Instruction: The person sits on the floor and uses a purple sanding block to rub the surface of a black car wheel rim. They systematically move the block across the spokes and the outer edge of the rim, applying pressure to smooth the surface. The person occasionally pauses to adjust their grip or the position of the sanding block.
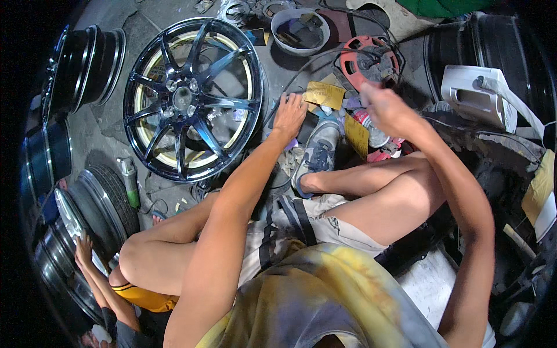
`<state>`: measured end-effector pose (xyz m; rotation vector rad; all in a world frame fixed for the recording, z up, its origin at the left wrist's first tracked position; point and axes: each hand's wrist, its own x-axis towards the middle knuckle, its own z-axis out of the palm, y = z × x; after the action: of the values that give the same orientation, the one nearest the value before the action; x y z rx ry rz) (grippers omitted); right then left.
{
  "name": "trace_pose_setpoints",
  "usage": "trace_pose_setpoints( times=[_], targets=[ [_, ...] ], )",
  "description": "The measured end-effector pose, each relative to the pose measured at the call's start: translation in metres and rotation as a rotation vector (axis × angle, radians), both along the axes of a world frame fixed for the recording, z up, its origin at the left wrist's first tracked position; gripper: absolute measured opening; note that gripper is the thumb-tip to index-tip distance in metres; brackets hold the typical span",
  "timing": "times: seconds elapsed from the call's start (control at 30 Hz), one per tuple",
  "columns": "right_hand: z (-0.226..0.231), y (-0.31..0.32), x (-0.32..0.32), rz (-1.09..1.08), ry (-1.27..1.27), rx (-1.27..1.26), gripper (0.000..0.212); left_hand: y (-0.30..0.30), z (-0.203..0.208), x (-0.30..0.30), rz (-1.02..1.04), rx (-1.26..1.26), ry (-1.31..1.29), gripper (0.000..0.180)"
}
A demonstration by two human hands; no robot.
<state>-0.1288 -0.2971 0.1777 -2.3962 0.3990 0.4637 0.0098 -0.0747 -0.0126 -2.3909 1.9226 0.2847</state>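
Observation:
My left hand (pixel 290 118) reaches down beside the rim of a shiny dark multi-spoke wheel (pixel 203 124), its fingers stretched out over a dark flat piece (pixel 306 126). Whether it presses on that piece is hard to tell. Just past the fingertips lies a yellow-brown paper sheet (pixel 325 94). My right hand (pixel 394 110) is raised in front of a red cable reel (pixel 357 61); motion smears its fingers, and I cannot see anything held in them. Below it stand a second yellow-brown sheet (pixel 356 137) and a can (pixel 377 137).
A grey bowl (pixel 277 36) of dark liquid stands beyond the wheel. Black cable loops around the reel. Wheel rims and a tire (pixel 119 200) line the left, where another person's hand (pixel 84 250) touches a rim. A white handled case (pixel 473 87) is at right.

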Motion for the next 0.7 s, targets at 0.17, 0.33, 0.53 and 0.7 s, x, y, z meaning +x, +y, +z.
trace_pose_setpoints(
  times=[0.17, 0.33, 0.53, 0.7],
  targets=[
    [-0.084, 0.02, 0.009, 0.335, 0.366, -0.464, 0.028, 0.034, 0.028, 0.006, 0.037, -0.225, 0.287, 0.031],
    [-0.104, 0.026, 0.027, 0.569, 0.606, -0.369, 0.027, 0.071, 0.07, 0.007, 0.497, -0.538, 0.846, 0.038],
    [-0.113, -0.014, 0.097, 0.218, 0.48, -0.246, 0.039, 0.044, 0.101, -0.015, 0.871, -0.545, 0.739, 0.03],
    [-0.176, 0.006, 0.094, 0.194, 0.359, -0.513, 0.035, 0.052, 0.079, -0.023, 1.004, -0.515, 0.856, 0.05]
  ],
)
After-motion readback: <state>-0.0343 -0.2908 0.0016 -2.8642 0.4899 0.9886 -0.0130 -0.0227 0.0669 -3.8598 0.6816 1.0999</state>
